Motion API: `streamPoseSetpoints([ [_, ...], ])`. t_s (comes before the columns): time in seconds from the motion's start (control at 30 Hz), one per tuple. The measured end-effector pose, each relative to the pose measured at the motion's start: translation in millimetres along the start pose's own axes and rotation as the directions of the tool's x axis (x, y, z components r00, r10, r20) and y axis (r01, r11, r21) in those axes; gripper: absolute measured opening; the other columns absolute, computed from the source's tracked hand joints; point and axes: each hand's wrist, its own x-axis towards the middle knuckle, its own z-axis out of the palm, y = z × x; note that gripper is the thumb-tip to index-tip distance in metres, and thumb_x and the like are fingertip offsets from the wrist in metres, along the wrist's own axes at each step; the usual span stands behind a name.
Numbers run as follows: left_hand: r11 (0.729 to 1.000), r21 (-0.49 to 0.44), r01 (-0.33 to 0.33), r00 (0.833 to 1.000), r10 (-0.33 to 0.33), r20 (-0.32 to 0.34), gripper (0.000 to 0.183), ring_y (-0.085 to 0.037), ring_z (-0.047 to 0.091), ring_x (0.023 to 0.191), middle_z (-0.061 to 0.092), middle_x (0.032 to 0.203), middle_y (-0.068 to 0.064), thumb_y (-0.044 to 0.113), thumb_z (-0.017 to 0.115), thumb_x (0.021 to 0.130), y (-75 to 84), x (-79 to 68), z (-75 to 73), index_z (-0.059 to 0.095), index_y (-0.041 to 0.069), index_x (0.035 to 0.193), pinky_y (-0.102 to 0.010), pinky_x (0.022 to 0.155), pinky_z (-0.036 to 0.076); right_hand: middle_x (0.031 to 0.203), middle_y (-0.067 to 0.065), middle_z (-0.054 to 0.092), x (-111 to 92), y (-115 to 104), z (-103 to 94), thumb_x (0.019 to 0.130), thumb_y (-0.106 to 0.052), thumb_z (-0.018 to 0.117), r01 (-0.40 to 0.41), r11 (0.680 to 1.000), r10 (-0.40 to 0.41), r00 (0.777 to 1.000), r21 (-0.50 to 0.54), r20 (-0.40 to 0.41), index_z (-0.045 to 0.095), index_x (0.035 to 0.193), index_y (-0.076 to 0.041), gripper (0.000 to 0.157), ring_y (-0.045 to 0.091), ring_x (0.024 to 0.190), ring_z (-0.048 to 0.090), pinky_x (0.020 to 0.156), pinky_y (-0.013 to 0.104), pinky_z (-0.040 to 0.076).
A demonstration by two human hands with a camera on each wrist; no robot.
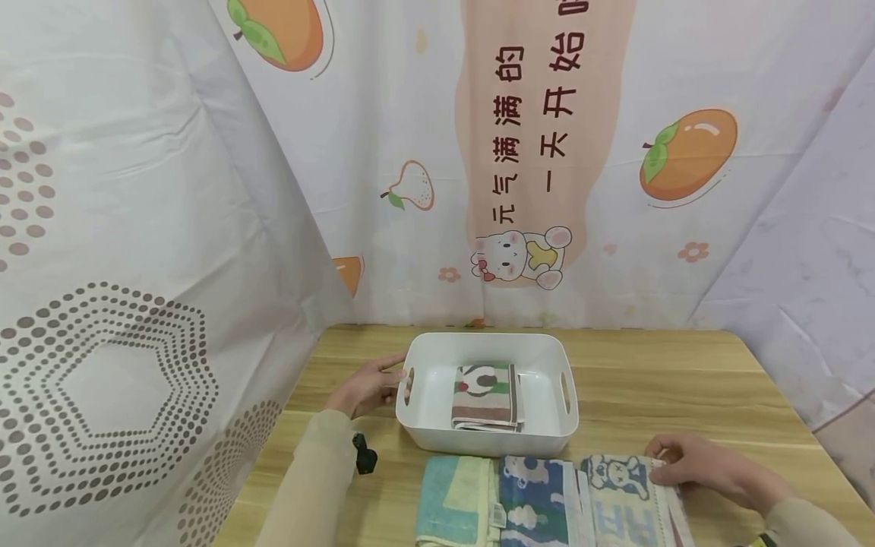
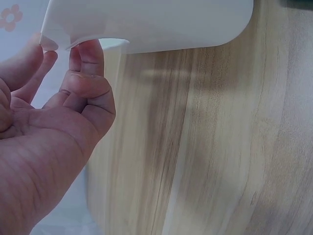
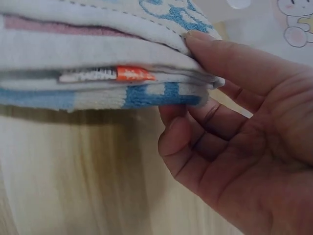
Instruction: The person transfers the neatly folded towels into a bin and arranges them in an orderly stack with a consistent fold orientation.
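Note:
A white plastic basket [image 1: 424, 441] stands near the middle of the table, with a folded brown, green and white towel [image 1: 481, 396] lying inside it. My left hand [image 1: 369, 387] grips the basket's left side at the handle hole, fingers hooked through it and thumb at the rim in the left wrist view. Along the front lie three folded towels: one teal and yellow [image 1: 454, 497], one dark blue and green [image 1: 535, 501], one pale blue and cream with a bear [image 1: 622, 497]. My right hand [image 1: 711, 467] pinches the far right corner of the bear towel, thumb on top and fingers beneath its layers.
The wooden table [image 1: 670, 380] reaches back to a printed curtain [image 1: 410, 251] and is bounded by another hanging sheet [image 1: 137, 190] on the left. An orange and white label [image 3: 132, 73] pokes out between the bear towel's layers.

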Motion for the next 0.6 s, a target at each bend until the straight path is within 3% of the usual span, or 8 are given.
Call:
streamPoseSetpoints([
  [0.3,1.0,0.005,-0.003,1.0,0.003,0.002,0.055,-0.018,0.061,0.076,0.061,0.132,-0.026,0.016,0.055,0.107,-0.9,-0.1,-1.4,0.038,0.019,0.159,-0.03,0.07,0.042,0.098,0.007,0.062,-15,-18,-13.0,0.107,-0.013,0.052,0.039,0.999,-0.039,0.999,0.013,0.016,0.052,0.127,0.008,0.03,0.015,0.079,0.058,0.066,0.034,0.053],
  [0.47,1.0,0.006,0.005,1.0,-0.005,-0.031,0.053,-0.021,0.066,0.083,0.062,0.132,-0.026,0.017,0.057,0.106,0.1,0.8,0.5,0.042,0.018,0.157,-0.03,0.073,0.05,0.099,0.009,0.062,-23,-25,-22.4,0.108,-0.014,0.049,0.044,0.999,-0.044,0.999,0.018,0.014,0.054,0.13,0.005,0.029,0.019,0.078,0.06,0.068,0.037,0.055],
  [0.6,1.0,0.005,0.01,0.999,-0.01,-0.051,0.052,-0.027,0.069,0.093,0.059,0.136,-0.027,0.018,0.057,0.106,0.8,0.8,2.1,0.044,0.019,0.157,-0.031,0.076,0.055,0.103,0.009,0.065,-30,-31,-27.3,0.109,-0.011,0.047,0.103,0.995,-0.103,0.995,-0.007,0.003,0.057,0.128,0.005,0.027,0.025,0.079,0.062,0.069,0.039,0.056],
])
